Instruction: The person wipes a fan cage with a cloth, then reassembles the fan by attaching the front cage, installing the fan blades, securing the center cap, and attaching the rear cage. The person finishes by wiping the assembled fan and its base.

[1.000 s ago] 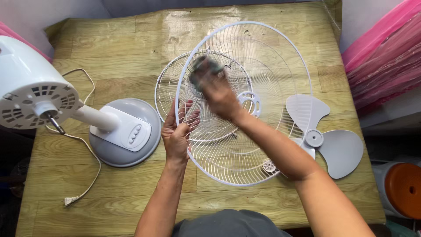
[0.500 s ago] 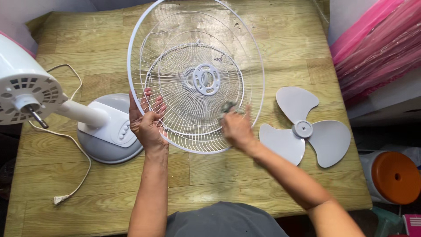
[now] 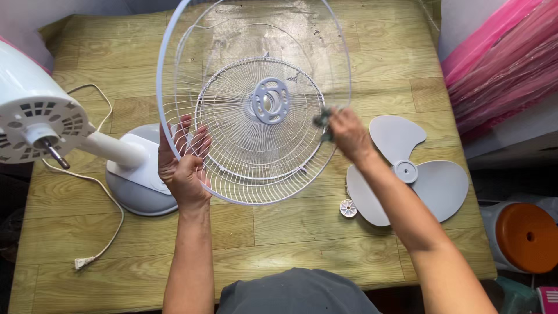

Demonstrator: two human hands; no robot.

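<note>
— Wiping where now? The cloth (image 3: 323,120) sat lower on the fan guard (image 3: 253,102) before.
— At its right rim, pinched in the right hand (image 3: 349,134); left hand (image 3: 183,168) grips the guard's lower-left edge, tilted above the table (image 3: 290,232).

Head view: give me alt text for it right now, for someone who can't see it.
The left hand holds a white wire fan guard up by its rim while the right hand presses a dark cloth to its wires. A second guard, fan blade and fan base lie on the wooden table.
</note>
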